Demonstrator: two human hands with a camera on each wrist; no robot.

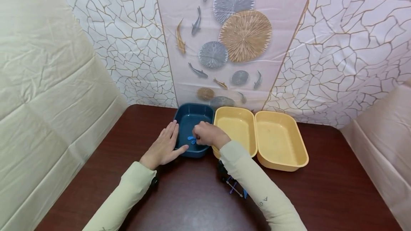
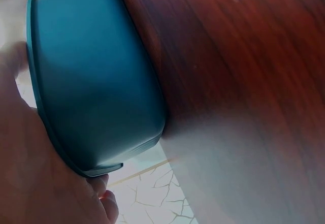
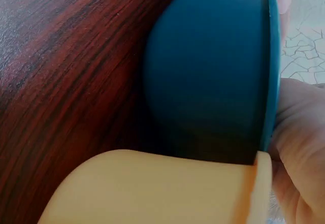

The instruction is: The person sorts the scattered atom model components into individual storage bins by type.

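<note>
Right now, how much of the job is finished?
Looks done: blue pieces lie in the dark blue bin. In hand: the right hand is curled at them; whether its grip holds any is hidden. The left hand touches the bin. Maybe left: crossed rods on the table by the right sleeve, not in a bin.

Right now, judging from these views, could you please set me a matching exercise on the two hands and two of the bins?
1. Left hand
2. Right hand
3. Bin at the row's left end
4. Bin at the row's right end

A. Yellow
B. Dark blue
C. Fingers straight, thumb spread
D. Fingers curled in

Pairs: 1-C; 2-D; 3-B; 4-A
</note>
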